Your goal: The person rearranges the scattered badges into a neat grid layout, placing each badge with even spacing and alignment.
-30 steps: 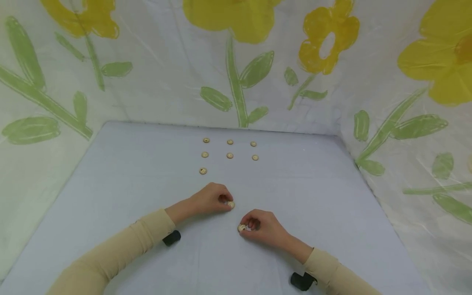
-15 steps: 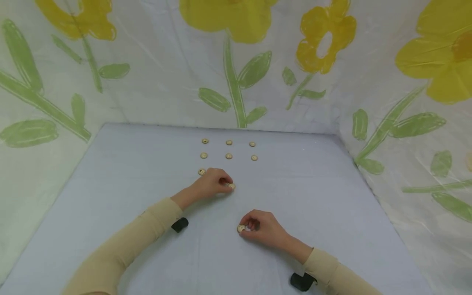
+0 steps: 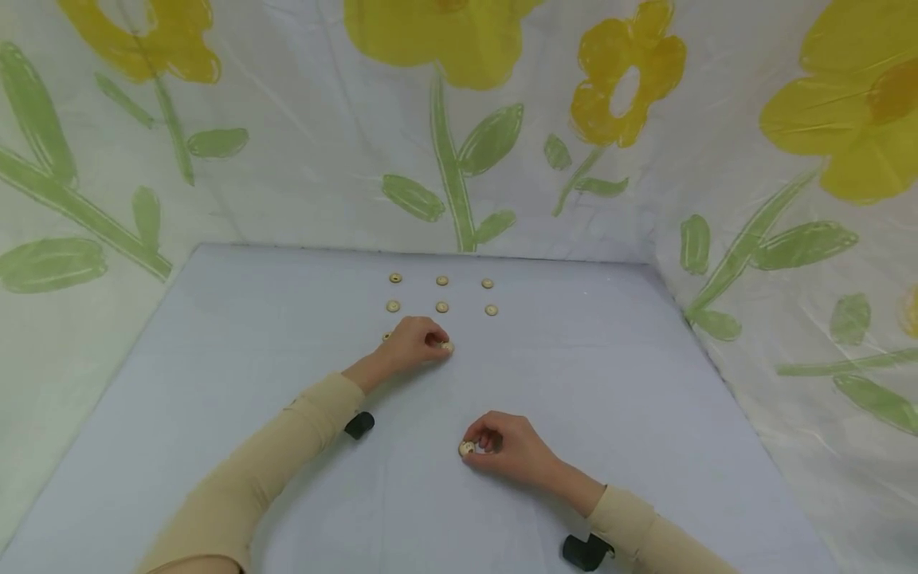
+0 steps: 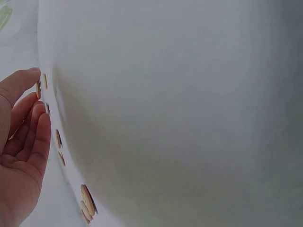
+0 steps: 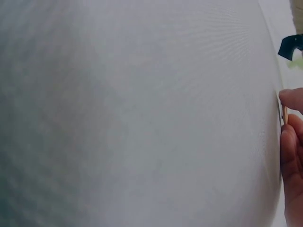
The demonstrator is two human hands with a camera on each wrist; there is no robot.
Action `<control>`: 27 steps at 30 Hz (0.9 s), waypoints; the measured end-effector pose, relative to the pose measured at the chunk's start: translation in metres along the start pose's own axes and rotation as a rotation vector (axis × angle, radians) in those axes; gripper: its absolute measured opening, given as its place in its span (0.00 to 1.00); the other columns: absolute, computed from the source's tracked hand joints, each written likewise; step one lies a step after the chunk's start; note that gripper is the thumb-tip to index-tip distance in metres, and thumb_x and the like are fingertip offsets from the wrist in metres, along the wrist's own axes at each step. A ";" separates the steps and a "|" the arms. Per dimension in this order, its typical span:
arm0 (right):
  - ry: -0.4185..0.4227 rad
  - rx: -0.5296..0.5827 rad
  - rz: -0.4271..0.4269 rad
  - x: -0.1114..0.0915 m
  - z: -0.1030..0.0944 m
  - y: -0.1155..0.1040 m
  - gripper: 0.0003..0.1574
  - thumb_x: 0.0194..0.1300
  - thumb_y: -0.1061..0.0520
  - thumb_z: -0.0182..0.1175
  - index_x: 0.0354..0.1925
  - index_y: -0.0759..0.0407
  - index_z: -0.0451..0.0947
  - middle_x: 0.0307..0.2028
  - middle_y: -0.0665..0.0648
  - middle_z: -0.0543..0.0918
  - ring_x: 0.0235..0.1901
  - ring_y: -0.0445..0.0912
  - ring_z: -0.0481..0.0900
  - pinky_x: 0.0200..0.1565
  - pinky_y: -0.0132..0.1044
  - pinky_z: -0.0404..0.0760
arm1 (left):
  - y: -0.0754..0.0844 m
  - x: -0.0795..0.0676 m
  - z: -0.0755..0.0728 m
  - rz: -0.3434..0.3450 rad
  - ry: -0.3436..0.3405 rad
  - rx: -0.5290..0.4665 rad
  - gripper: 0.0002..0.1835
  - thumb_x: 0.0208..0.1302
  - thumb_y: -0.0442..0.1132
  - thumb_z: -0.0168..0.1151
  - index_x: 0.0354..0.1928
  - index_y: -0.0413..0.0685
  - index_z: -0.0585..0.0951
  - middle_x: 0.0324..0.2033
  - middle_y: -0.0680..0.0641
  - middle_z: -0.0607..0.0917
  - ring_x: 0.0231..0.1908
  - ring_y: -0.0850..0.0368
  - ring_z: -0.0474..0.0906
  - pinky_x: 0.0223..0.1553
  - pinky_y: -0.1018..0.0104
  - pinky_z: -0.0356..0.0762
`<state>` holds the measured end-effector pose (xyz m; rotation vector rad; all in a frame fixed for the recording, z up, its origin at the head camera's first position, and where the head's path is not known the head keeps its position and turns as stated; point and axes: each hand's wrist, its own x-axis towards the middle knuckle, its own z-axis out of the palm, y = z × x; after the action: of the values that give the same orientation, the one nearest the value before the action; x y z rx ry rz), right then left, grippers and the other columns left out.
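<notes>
My left hand (image 3: 412, 343) is beyond the middle of the table, pinching a small round wooden disc (image 3: 448, 347) between thumb and fingers. In the left wrist view that disc (image 4: 38, 89) shows edge-on at the fingertips, low over the cloth. Nearer the front, my right hand (image 3: 516, 450) pinches another pale wooden disc (image 3: 468, 448) with dark marks on its face. The right wrist view shows this disc (image 5: 285, 115) on edge between thumb and fingers. Just behind the left hand lies a further disc (image 3: 386, 336), mostly covered by it.
Two rows of three wooden discs lie at the back, the nearer row including a middle disc (image 3: 441, 307). A white cloth covers the table (image 3: 610, 383). Behind and beside it hang white sheets (image 3: 301, 159) painted with yellow flowers. A dark wrist device (image 3: 588, 552) sits under the right sleeve.
With its disc, my left hand has moved away from me toward the rows, partly covering the front-left disc. The right hand stays about where it was, still pinching its disc.
</notes>
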<state>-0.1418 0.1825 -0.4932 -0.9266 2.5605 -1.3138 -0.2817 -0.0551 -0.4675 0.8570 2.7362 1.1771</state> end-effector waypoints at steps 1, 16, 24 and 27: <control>0.001 0.000 0.001 0.000 0.000 0.000 0.12 0.55 0.57 0.73 0.38 0.49 0.82 0.30 0.43 0.81 0.29 0.36 0.76 0.32 0.29 0.78 | -0.001 0.002 0.001 -0.007 0.004 0.005 0.11 0.56 0.38 0.73 0.38 0.38 0.86 0.28 0.49 0.83 0.30 0.59 0.75 0.36 0.64 0.76; 0.003 0.014 -0.018 0.000 0.000 0.002 0.11 0.56 0.56 0.73 0.38 0.51 0.82 0.31 0.44 0.81 0.30 0.37 0.77 0.32 0.29 0.78 | -0.010 0.012 -0.001 -0.048 0.005 0.039 0.11 0.56 0.38 0.73 0.37 0.37 0.85 0.28 0.48 0.82 0.31 0.56 0.76 0.38 0.61 0.76; 0.007 0.012 -0.024 0.000 0.001 0.002 0.11 0.56 0.56 0.73 0.38 0.50 0.82 0.31 0.44 0.81 0.30 0.37 0.77 0.32 0.29 0.78 | -0.015 0.013 0.002 -0.081 -0.021 0.059 0.12 0.58 0.39 0.71 0.39 0.37 0.85 0.30 0.47 0.84 0.33 0.56 0.77 0.40 0.61 0.77; 0.009 0.011 -0.023 0.000 0.001 0.004 0.11 0.56 0.56 0.73 0.38 0.50 0.82 0.31 0.44 0.81 0.29 0.37 0.77 0.32 0.29 0.78 | -0.014 0.013 0.002 -0.088 -0.020 0.051 0.12 0.58 0.38 0.71 0.39 0.37 0.85 0.31 0.47 0.84 0.33 0.56 0.77 0.40 0.60 0.77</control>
<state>-0.1433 0.1836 -0.4967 -0.9540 2.5536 -1.3398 -0.2990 -0.0547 -0.4760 0.7409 2.7678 1.0810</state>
